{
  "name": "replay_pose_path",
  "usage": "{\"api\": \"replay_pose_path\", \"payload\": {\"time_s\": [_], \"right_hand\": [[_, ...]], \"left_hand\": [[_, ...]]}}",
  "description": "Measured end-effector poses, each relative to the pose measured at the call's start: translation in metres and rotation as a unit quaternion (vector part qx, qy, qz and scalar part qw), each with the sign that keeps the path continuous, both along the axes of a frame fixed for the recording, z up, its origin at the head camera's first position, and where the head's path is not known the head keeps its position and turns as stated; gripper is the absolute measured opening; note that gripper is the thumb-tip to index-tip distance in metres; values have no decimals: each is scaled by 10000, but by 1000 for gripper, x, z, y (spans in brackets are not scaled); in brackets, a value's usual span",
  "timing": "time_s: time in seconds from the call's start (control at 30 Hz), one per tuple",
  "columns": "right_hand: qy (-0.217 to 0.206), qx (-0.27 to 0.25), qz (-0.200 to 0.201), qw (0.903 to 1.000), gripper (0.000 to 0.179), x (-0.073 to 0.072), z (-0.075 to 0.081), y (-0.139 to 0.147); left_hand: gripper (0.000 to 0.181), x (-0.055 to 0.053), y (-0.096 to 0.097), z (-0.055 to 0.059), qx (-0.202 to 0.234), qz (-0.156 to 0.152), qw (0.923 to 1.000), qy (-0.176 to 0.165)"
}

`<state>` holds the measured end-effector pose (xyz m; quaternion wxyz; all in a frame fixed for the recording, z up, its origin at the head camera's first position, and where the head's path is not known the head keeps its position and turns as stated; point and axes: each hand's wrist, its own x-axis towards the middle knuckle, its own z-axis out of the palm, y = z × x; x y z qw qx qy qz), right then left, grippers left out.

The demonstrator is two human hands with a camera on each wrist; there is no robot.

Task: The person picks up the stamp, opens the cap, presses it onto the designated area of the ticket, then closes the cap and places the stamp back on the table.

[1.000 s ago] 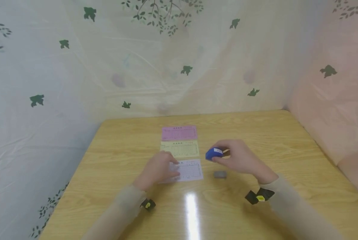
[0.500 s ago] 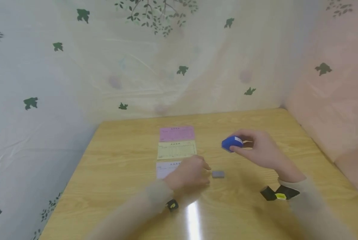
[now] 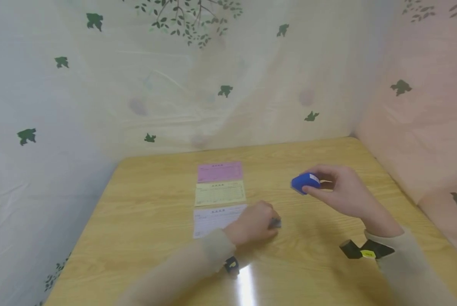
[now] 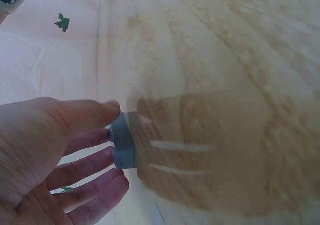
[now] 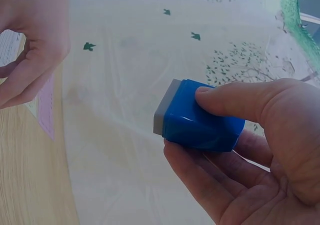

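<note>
My right hand [image 3: 344, 191] holds a blue stamp [image 3: 306, 182] above the table, right of the papers. In the right wrist view, the thumb lies on top of the blue stamp [image 5: 200, 117], with fingers beneath, and its grey end faces left. My left hand [image 3: 255, 223] is low over the table and pinches a small grey stamp cap [image 3: 275, 223]. Seen from the left wrist, the thumb and fingers meet the grey cap [image 4: 124, 141] near the table surface. Left of the hands lie a pink slip [image 3: 219, 171], a yellow slip [image 3: 219, 193] and a white slip [image 3: 213, 219], printed with forms.
The wooden table [image 3: 148, 238] carries a bright light reflection near its front. A pale cloth backdrop [image 3: 197, 102] with green bird and leaf prints hangs around the back and sides.
My left hand has left the white slip, moved right and taken hold of the grey cap. My right hand has carried the blue stamp to the right, away from the papers.
</note>
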<state>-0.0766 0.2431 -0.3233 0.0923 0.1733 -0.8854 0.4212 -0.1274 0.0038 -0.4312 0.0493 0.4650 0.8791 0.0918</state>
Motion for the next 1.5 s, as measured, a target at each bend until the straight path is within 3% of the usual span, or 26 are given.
{"api": "replay_pose_path", "payload": {"time_s": [0.23,0.37,0.43,0.63,0.77,0.87,1.0,1.13,1.5], "right_hand": [[8,-78,17,10000,23,0,-2,2],[-64,-86,-21,9999,24,0,-2,2],[-69,-88,-34,9999,23,0,-3,2],[-112,-133,21,9998,23,-1,-6,0],[-229,-137,34,9996,22,-3,-10,-4],[-307,-128,54,9994,22,-4,-12,-7],[-459,-135,82,9988,22,-6,-15,-14],[-500,-35,94,9987,22,-8,-19,-22],[-546,41,418,9976,24,-13,-35,-38]], "left_hand": [[23,2,3,1,106,206,9996,-163],[23,1,0,2,363,374,9974,-499],[27,0,-3,3,633,509,9942,-707],[37,-6,-16,11,1481,1020,9738,-1395],[30,-13,-24,14,1753,1084,9673,-1477],[25,-17,-30,16,2146,1110,9550,-1722],[21,-19,-36,20,2847,1209,9208,-2376],[20,-18,-36,23,3269,1190,8970,-2727],[22,-9,-34,32,3748,960,8785,-2801]]}}
